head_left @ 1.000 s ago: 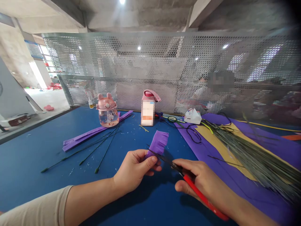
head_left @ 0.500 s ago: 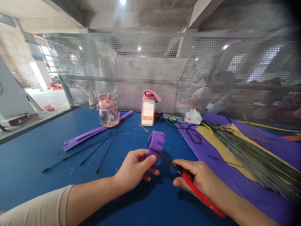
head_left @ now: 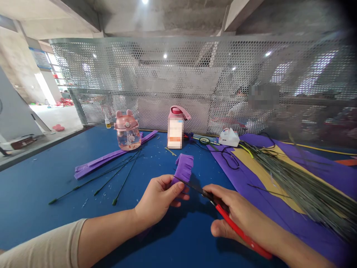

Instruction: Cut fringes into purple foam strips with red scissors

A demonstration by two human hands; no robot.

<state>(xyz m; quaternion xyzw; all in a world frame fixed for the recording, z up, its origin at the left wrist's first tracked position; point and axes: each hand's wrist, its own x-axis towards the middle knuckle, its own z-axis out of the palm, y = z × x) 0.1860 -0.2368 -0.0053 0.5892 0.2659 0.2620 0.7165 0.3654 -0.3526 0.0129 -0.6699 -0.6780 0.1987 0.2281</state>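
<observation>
You had two hands in view: left hand [head_left: 158, 197] at 7 o'clock, right hand [head_left: 237, 214] at 5 o'clock. You had one pair of scissors [head_left: 237, 226] and one fringed purple paper [head_left: 184, 167]. Two bottles stood at 12 o'clock: eared pink bottle [head_left: 127, 131], pink-capped bottle [head_left: 175, 130]. Three green stems [head_left: 126, 178] and one long purple strip [head_left: 111, 158] lay at 10 o'clock, one wire bundle [head_left: 292, 178] at 3 o'clock

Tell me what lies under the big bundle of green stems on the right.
A yellow sheet and purple sheets lie under the bundle. Whatever is beneath the sheets is hidden.
</observation>
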